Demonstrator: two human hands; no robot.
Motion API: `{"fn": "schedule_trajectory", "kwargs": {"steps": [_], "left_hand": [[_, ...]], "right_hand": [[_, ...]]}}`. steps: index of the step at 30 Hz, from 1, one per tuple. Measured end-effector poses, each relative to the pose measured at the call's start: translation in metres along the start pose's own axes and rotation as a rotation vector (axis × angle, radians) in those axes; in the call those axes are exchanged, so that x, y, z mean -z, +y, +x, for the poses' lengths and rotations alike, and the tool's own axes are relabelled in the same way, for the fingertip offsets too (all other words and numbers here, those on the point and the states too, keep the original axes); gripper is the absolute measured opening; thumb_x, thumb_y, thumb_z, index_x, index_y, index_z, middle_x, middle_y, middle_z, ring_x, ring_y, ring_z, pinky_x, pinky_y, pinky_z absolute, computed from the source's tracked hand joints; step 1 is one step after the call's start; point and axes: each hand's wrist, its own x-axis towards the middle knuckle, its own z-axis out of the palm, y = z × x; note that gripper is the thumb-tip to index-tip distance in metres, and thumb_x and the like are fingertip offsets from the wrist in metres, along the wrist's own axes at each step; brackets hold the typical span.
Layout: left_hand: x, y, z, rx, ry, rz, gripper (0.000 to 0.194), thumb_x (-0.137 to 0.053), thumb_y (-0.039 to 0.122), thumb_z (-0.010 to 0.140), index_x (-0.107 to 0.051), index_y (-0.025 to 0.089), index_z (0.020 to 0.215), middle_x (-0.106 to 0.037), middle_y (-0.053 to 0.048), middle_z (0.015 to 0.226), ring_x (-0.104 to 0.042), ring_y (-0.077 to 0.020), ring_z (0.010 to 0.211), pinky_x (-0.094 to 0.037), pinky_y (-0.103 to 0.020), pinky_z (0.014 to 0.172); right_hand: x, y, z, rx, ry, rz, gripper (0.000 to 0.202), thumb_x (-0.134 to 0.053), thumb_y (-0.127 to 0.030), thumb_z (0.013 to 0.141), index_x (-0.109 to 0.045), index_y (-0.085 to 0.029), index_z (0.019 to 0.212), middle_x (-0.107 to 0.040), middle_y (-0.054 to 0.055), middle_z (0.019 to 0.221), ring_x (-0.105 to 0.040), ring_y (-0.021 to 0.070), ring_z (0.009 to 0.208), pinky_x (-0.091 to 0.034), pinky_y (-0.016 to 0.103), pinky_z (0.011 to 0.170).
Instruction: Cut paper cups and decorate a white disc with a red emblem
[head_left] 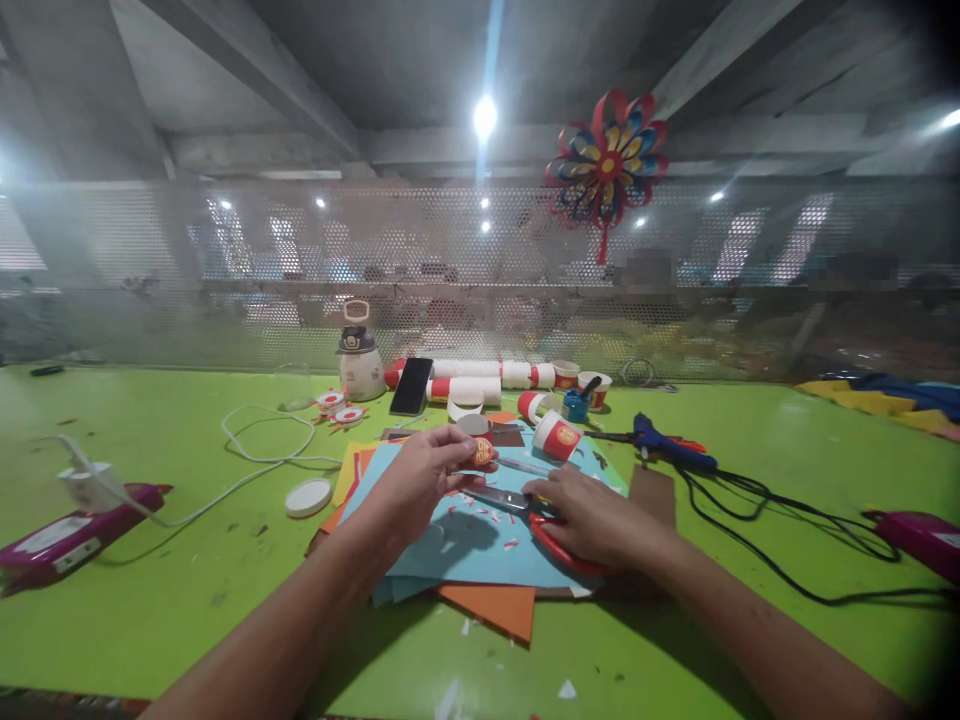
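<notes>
My left hand [431,460] pinches a small round red paper piece with a gold pattern [481,453] between thumb and fingers. Under my right hand [592,510] is a pair of scissors with red handles [559,548], which the fingers grip near the pivot. The scissors' lower blade [499,496] points left, toward my left hand. Both hands are above stacked light-blue sheets [480,560] strewn with small red and white scraps. Just beyond them, a red and white paper cup [557,437] lies tipped over.
A blue glue gun [667,445] with a black cord lies right. Behind are stacked paper cups [465,390], a phone [412,386], a bottle [361,365] and a blue jar [576,405]. A white lid [308,497] and a power strip [56,550] with a white cable are left.
</notes>
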Motion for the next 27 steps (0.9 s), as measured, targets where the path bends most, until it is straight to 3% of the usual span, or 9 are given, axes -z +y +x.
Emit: {"fn": "schedule_trajectory", "kwargs": {"steps": [4,10,16,23,27], "left_hand": [[0.003,-0.001,0.003,-0.012,0.049,-0.016,0.015,-0.076,0.016,0.070,-0.063,0.011,0.068,-0.063,-0.001,0.065,-0.056,-0.0069,0.059,-0.044,-0.019,0.059],[0.002,0.001,0.005,-0.011,0.116,-0.043,0.018,-0.083,0.015,0.061,-0.068,0.010,0.070,-0.065,-0.003,0.063,-0.058,-0.0085,0.060,-0.045,-0.019,0.059],[0.002,0.006,0.003,-0.052,0.157,-0.081,0.040,-0.085,0.018,0.059,-0.074,0.011,0.097,-0.071,-0.006,0.078,-0.062,-0.0094,0.066,-0.048,-0.020,0.064],[0.002,0.016,-0.002,-0.213,0.177,-0.133,0.022,-0.084,0.021,0.063,-0.070,0.012,0.078,-0.069,-0.003,0.073,-0.065,-0.0119,0.063,-0.050,-0.021,0.059],[0.003,0.023,-0.002,-0.178,0.232,-0.183,0.025,-0.086,0.023,0.060,-0.067,0.011,0.071,-0.068,-0.004,0.070,-0.068,-0.0169,0.070,-0.052,-0.024,0.062]], "right_hand": [[-0.001,0.003,0.000,-0.009,-0.017,0.030,0.037,-0.055,-0.026,0.086,-0.061,-0.020,0.122,-0.064,0.014,0.109,-0.058,0.0275,0.099,-0.039,0.031,0.075],[-0.001,-0.006,-0.002,-0.039,-0.022,0.051,0.026,-0.052,-0.030,0.087,-0.065,-0.019,0.106,-0.068,0.013,0.096,-0.060,0.0279,0.087,-0.037,0.031,0.066],[0.005,-0.014,-0.006,-0.045,-0.024,0.115,0.023,-0.050,-0.031,0.088,-0.066,-0.018,0.099,-0.069,0.014,0.092,-0.061,0.0306,0.085,-0.038,0.035,0.069],[0.015,0.002,-0.007,-0.042,-0.022,0.381,0.033,-0.052,-0.025,0.086,-0.061,-0.022,0.117,-0.067,0.012,0.112,-0.059,0.0303,0.100,-0.043,0.039,0.082],[0.013,0.007,-0.002,-0.019,-0.047,0.598,0.039,-0.053,-0.029,0.085,-0.052,-0.019,0.123,-0.067,0.007,0.095,-0.062,0.0235,0.086,-0.049,0.035,0.074]]}}
